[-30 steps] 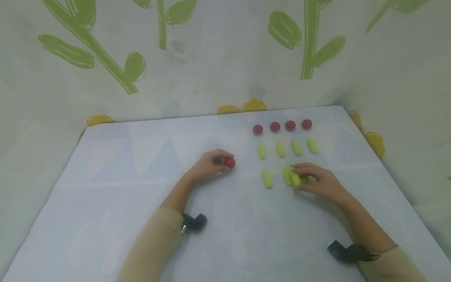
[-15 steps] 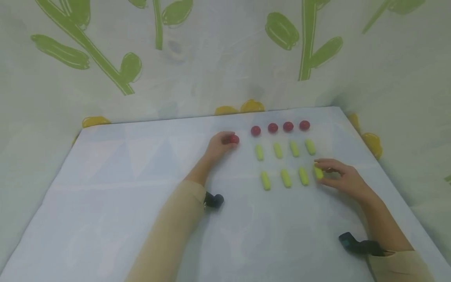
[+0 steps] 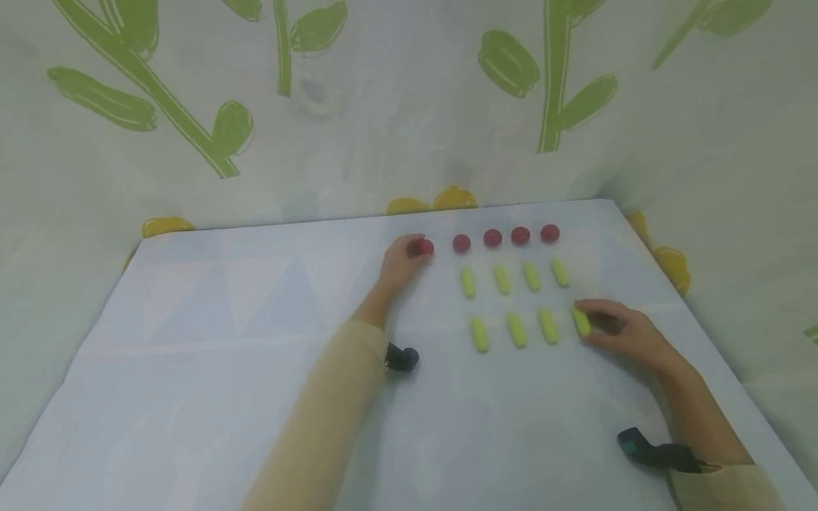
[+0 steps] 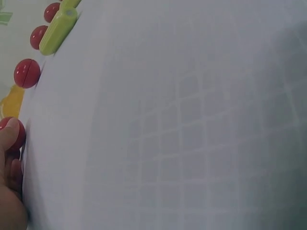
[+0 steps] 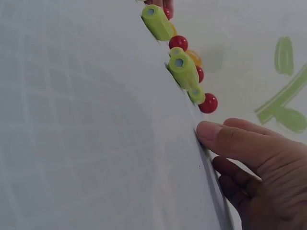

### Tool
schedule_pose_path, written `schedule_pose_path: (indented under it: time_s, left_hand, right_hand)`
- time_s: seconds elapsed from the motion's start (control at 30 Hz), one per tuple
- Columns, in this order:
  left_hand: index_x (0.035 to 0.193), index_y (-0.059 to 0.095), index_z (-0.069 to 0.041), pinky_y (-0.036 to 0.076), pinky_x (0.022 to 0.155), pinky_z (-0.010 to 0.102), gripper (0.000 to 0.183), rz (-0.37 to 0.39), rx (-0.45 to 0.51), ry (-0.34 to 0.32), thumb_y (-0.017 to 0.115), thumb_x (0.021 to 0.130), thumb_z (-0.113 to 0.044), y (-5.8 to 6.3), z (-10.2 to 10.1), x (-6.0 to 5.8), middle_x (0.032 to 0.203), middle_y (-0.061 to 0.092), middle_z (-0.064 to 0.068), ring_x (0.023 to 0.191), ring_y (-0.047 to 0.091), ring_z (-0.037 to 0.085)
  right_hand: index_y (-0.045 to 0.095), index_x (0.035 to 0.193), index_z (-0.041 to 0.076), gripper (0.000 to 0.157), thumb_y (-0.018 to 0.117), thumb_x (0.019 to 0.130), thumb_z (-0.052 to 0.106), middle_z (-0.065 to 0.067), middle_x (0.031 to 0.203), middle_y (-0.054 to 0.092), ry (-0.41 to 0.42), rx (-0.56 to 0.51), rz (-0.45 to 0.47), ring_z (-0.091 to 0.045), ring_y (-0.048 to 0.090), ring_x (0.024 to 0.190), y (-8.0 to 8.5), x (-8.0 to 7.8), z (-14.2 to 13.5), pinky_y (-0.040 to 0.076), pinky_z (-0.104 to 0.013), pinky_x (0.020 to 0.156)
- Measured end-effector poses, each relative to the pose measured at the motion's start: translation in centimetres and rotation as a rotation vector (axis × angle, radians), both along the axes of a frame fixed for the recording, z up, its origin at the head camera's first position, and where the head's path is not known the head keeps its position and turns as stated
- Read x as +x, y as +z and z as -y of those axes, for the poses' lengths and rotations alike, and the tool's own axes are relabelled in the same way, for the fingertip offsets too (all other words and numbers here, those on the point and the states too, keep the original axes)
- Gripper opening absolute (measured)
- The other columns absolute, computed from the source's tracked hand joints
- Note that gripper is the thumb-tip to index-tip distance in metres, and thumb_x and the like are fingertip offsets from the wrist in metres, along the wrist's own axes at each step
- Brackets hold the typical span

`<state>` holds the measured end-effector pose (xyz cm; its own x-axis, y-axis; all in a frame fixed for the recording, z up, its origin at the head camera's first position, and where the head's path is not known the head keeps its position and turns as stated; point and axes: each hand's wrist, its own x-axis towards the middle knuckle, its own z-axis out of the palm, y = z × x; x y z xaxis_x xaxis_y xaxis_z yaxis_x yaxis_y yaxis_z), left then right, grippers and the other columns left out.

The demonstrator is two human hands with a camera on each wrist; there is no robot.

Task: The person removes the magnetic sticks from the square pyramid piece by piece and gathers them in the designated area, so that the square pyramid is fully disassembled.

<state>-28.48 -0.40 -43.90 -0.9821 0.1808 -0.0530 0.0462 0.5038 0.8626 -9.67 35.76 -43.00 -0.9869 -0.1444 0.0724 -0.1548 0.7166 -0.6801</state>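
My left hand (image 3: pixel 400 266) pinches a red ball (image 3: pixel 427 247) at the left end of a row of red balls (image 3: pixel 493 238). In the left wrist view the thumb lies over that glossy held ball (image 4: pixel 19 136). My right hand (image 3: pixel 629 336) holds a light-green cylinder (image 3: pixel 581 323) between thumb and fingers, at the right end of the nearer row of green cylinders (image 3: pixel 516 330). In the right wrist view my right thumb and fingers (image 5: pixel 261 155) are close to the tabletop, and the held cylinder is hidden there.
Another row of light-green cylinders (image 3: pixel 501 279) lies between the red balls and the nearer green row. Everything rests on a white table (image 3: pixel 211 426). Behind its far edge rises a pale backdrop (image 3: pixel 396 106) printed with green stems and leaves. Each wrist bears a black camera mount (image 3: pixel 658 454).
My left hand has carried its red ball away from me to the end of the ball row. The right hand has brought its cylinder rightward to the end of the nearer green row.
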Motion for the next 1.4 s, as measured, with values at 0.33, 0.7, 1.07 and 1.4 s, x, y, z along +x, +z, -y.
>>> schedule_pose_path:
  time_s: [0.33,0.7,1.07,1.4]
  left_hand:
    - [0.134,0.051,-0.017,0.033,0.109,0.033,0.049,-0.042,-0.042,0.014,0.066,0.088,-0.021,-0.4,-0.5,-0.3,0.137,0.051,0.004,0.13,0.043,0.019]
    - [0.139,0.045,-0.016,0.037,0.107,0.036,0.057,-0.003,0.008,0.023,0.068,0.087,-0.02,-0.1,0.8,-0.4,0.14,0.047,0.006,0.131,0.042,0.021]
    - [0.143,0.039,-0.014,0.041,0.103,0.038,0.07,0.05,0.092,-0.021,0.073,0.082,-0.016,-0.3,2.3,0.1,0.141,0.044,0.008,0.126,0.046,0.026]
    - [0.144,0.037,-0.018,0.033,0.11,0.038,0.072,0.007,-0.023,-0.002,0.073,0.083,-0.029,0.0,0.8,0.6,0.146,0.039,0.005,0.134,0.038,0.021]
  right_hand:
    - [0.056,0.125,0.004,0.051,0.076,0.08,0.017,-0.02,0.127,0.055,-0.01,0.004,0.013,0.027,0.03,0.107,0.4,0.3,-0.3,0.022,0.006,0.086]
    - [0.054,0.128,0.002,0.057,0.077,0.077,0.014,-0.02,0.125,0.055,0.006,-0.011,-0.002,0.019,0.038,0.103,0.5,-0.4,0.0,0.026,0.004,0.086]
    - [0.048,0.138,0.017,0.059,0.071,0.085,0.024,-0.01,0.139,0.048,-0.13,-0.053,-0.047,-0.009,0.038,0.129,3.1,-0.1,2.3,0.033,-0.052,0.104]
    - [0.053,0.132,0.008,0.066,0.079,0.072,0.004,0.018,0.134,0.048,0.105,-0.079,-0.265,0.012,0.032,0.124,4.1,-0.1,6.4,0.023,-0.005,0.099]
